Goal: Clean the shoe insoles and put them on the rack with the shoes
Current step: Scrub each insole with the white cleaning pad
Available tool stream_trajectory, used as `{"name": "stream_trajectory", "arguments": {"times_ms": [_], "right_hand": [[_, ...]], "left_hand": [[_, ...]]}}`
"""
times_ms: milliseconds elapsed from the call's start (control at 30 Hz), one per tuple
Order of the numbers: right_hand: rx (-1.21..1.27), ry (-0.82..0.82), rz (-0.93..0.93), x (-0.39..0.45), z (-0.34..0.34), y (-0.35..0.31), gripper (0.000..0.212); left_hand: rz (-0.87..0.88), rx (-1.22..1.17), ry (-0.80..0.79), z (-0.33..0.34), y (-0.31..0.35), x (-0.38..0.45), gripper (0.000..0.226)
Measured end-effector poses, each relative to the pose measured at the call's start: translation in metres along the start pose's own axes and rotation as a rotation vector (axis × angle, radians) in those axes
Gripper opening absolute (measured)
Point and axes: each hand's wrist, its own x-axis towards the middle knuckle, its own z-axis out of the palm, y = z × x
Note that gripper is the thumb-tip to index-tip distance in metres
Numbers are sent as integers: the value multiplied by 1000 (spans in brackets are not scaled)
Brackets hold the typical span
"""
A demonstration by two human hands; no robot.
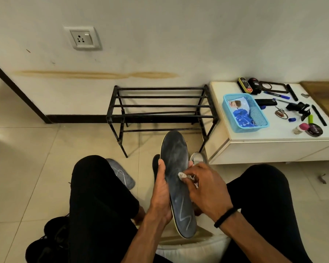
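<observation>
Insole (pixel 177 179) runs lengthwise away, toe toward rack (pixel 160 109), heel nearest.

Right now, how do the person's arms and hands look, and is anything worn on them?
Both forearms are bare, with no sleeves in view. The left hand wears nothing. The right hand is bare too, but a plain black band circles its wrist. No gloves, no rings visible.

Black trousers (pixel 95 186) — bare forearms — black wristband (pixel 225 217) on right.

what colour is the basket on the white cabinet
Light blue basket, seen in the head view.
</observation>
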Motion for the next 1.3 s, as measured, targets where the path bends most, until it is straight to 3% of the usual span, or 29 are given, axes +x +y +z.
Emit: {"name": "stream_trajectory", "arguments": {"times_ms": [133,367,600,733,833,1033,1167,1300], "right_hand": [[17,107,37,18,-3,1,14],[-6,-34,-20,-6,3,-6,6],[-85,103,18,33,-11,-1,20],[-123,-7,-8,28,-8,-13,14],[-76,-87,-38,6,4,-26,23],[-2,-127,-146,-21,7,-36,19],[95,-73,-131,-9,-1,-26,15],[13,-33,-72,13,-1,-19,11]], "left_hand": [[55,78,29,1,1,0,72],[14,-31,-13,-4,5,0,80],[-26,44,-5,3,-2,6,70],[43,82,28,-7,-2,11,53],[103,122,32,-15,-1,12,40],[17,80,49,-10,5,4,77],[18,28,37,-5,6,1,74],[31,1,63,3,3,2,65]]}}
